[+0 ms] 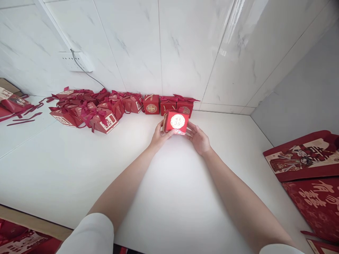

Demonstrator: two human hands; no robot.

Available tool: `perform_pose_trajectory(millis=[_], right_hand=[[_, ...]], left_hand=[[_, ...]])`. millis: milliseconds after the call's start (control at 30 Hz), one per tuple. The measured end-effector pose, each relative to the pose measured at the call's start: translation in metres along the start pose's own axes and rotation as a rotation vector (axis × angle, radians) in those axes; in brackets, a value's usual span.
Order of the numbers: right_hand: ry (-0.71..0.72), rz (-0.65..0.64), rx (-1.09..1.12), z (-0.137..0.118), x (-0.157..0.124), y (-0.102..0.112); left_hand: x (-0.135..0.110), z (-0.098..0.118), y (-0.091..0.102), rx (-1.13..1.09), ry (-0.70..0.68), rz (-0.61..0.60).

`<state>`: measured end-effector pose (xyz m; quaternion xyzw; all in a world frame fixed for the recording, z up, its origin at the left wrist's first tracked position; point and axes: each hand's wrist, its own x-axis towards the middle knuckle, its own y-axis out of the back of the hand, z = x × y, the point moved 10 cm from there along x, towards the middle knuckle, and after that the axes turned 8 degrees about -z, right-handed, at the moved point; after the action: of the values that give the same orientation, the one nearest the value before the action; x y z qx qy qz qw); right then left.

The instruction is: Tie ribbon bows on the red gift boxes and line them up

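Note:
A small red gift box [168, 126] with a round pale label on its face is held up over the white tabletop, tilted toward me. My left hand [159, 135] grips its left side, thumb along the lower edge; a twisted cord shows on that side. From the right, my right hand [200, 139] has its fingers against the box's right side, their tips partly hidden by it. Just behind stand a red box with gold print [152, 104] and two ribbon-tied red boxes, one on the left [168, 106] and one on the right [188, 104], partly covered by the held box.
Several ribbon-tied red boxes [102, 118] cluster at the back left, with loose ribbon pieces [25, 120] farther left. Red printed bags [304, 155] lie along the right side. A tiled wall [140, 46] bounds the back; a grey cable [84, 71] hangs from a socket.

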<state>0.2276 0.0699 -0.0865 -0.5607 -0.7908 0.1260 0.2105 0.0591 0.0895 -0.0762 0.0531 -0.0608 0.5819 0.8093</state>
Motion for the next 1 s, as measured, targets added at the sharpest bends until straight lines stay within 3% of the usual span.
perform_pose_trajectory(millis=[100, 267, 733, 867, 1000], right_hand=[[-0.04, -0.043, 0.011, 0.006, -0.001, -0.004], [-0.037, -0.027, 0.056, 0.006, -0.001, -0.003], [-0.04, 0.065, 0.06, 0.01, 0.001, 0.009], [-0.016, 0.123, 0.016, 0.007, 0.0, 0.016], [0.086, 0.382, -0.097, -0.004, -0.009, 0.047]], left_hand=[[0.0, -0.005, 0.006, -0.124, 0.053, 0.038], [0.002, -0.008, 0.006, -0.215, 0.052, 0.002], [0.001, -0.003, 0.007, -0.078, 0.037, 0.045], [0.003, 0.005, 0.003, -0.143, -0.029, -0.066], [0.005, -0.009, 0.004, -0.377, 0.129, -0.228]])
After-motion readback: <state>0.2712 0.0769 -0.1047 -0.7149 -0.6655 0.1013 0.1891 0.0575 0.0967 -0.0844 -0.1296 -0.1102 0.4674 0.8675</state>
